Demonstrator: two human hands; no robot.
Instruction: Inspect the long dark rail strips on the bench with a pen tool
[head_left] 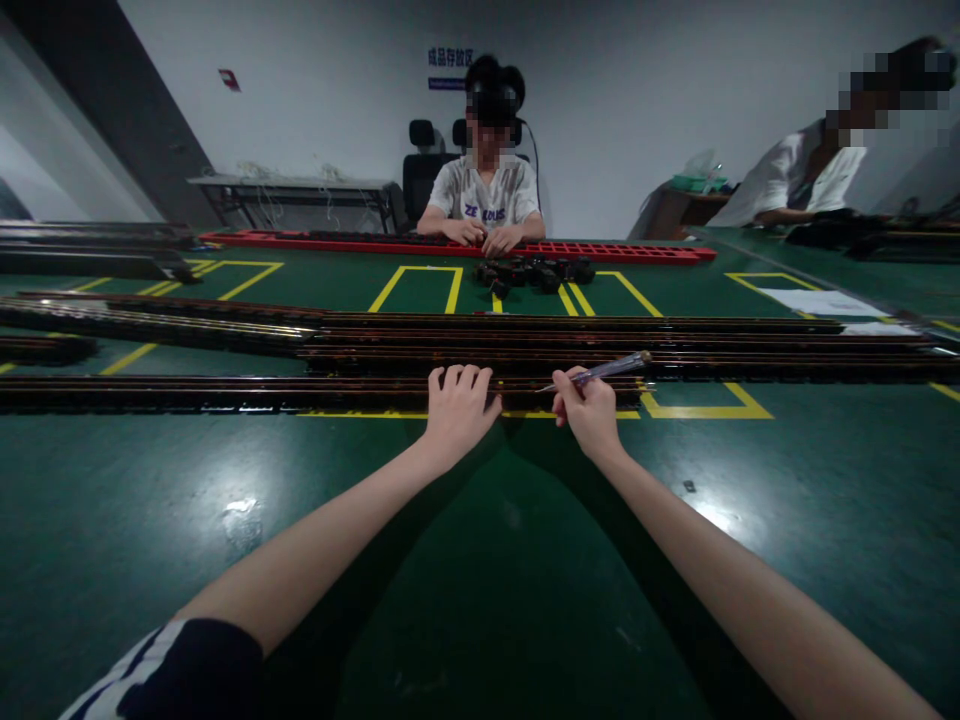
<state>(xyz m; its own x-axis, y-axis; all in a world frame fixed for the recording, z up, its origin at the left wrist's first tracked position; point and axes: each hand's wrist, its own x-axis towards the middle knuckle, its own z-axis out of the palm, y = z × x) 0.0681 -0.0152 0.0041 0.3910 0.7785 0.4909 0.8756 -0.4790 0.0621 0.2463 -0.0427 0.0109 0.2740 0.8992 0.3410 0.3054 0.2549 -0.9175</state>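
My left hand (459,405) rests across a long dark strip (225,393) lying crosswise in front of me. Its fingers curl over the far side of the strip and the thumb lies toward the near side. A thin screwdriver (611,367) with a see-through purplish handle is pinched in my right hand (589,405). The blade points left, down to the strip's top, and the handle end sticks up to the right. A small yellow spot (500,384) shows on the strip between my hands. Whether the blade tip touches the strip is too small to tell.
Behind lie several more dark strips (420,340) in a bundle, some slanting left. Across the green table (510,560), a person (486,195) handles small parts by a red rack (630,252) and black pieces (532,272). Another person sits right, beyond white papers (821,302).
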